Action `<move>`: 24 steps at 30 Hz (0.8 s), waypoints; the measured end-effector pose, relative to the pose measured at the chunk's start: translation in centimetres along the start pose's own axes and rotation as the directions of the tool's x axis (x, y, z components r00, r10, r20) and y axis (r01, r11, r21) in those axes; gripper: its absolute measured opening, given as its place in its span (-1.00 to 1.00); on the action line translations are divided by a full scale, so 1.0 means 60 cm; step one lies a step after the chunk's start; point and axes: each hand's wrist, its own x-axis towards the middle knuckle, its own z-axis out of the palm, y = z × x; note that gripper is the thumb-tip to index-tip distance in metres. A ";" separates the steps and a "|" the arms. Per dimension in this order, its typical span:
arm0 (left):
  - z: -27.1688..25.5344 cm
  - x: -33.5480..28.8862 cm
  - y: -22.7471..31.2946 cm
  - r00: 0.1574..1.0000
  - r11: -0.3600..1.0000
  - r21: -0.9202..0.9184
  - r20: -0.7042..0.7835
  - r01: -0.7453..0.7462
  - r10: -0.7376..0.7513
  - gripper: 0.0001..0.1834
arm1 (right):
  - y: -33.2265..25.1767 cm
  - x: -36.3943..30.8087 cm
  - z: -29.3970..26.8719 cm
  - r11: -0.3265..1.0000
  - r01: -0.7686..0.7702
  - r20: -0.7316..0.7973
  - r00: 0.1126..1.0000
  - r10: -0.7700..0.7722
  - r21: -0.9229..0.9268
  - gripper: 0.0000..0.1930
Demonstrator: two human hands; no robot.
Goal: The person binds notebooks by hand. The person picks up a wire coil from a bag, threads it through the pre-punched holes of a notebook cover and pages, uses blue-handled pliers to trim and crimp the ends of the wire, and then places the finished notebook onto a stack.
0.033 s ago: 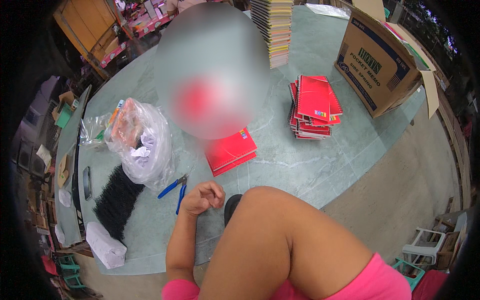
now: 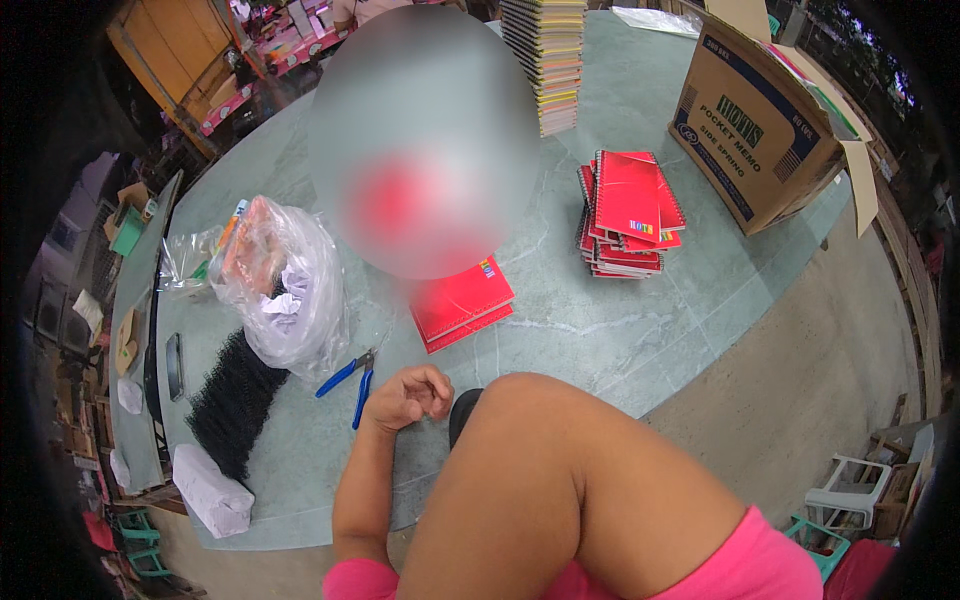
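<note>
Two or more red notebooks [image 2: 462, 305] lie on the near tabletop [image 2: 590, 350], just beyond the left hand [image 2: 411, 395], whose grip is loosely curled and partly open, nothing visible in it. Blue-handled cutters [image 2: 341, 377] rest spread just left of that hand, probably placed for easy reach. Further left, black coils [image 2: 238, 400] sit beside a clear plastic bag [image 2: 315, 320], perhaps grouped to keep them tidy. A pile of red spiral notebooks [image 2: 630, 195] at right seems stacked to save room. The right hand is out of view; its grip cannot be told.
</note>
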 end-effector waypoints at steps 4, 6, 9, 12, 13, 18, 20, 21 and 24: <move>0.016 0.001 0.005 0.992 0.995 0.011 -0.082 0.096 -0.095 -0.48 | 0.039 -0.022 -0.018 0.987 -0.134 -0.120 0.982 0.145 0.090 -0.80; 0.010 0.003 0.005 0.990 0.990 -0.059 -0.040 0.131 -0.133 -0.45 | 0.044 -0.026 -0.016 0.983 -0.145 -0.134 0.978 0.159 0.110 -0.80; -0.003 0.006 -0.005 0.991 0.992 -0.030 -0.036 0.126 -0.127 -0.42 | 0.045 -0.025 -0.012 0.980 -0.152 -0.136 0.976 0.169 0.130 -0.79; 0.000 0.007 -0.005 0.992 0.993 -0.032 -0.047 0.114 -0.116 -0.41 | 0.045 -0.026 -0.012 0.977 -0.157 -0.139 0.974 0.177 0.143 -0.79; 0.002 0.008 -0.004 0.993 0.993 -0.050 -0.050 0.109 -0.111 -0.41 | 0.045 -0.028 -0.011 0.976 -0.160 -0.138 0.974 0.180 0.147 -0.79; -0.004 0.008 -0.011 0.992 0.997 -0.049 -0.105 0.064 -0.068 -0.44 | 0.042 -0.028 -0.008 0.973 -0.169 -0.132 0.973 0.190 0.156 -0.79; 0.003 0.010 -0.004 0.993 0.997 -0.047 -0.100 0.058 -0.063 -0.45 | 0.041 -0.027 -0.008 0.972 -0.166 -0.129 0.974 0.188 0.163 -0.79; 0.005 0.011 0.000 0.992 0.997 -0.041 -0.104 0.065 -0.069 -0.45 | 0.041 -0.026 -0.008 0.972 -0.167 -0.131 0.973 0.189 0.167 -0.79; -0.001 0.010 -0.001 0.994 0.996 -0.035 -0.078 0.080 -0.082 -0.46 | 0.041 -0.026 -0.007 0.970 -0.172 -0.128 0.972 0.195 0.170 -0.79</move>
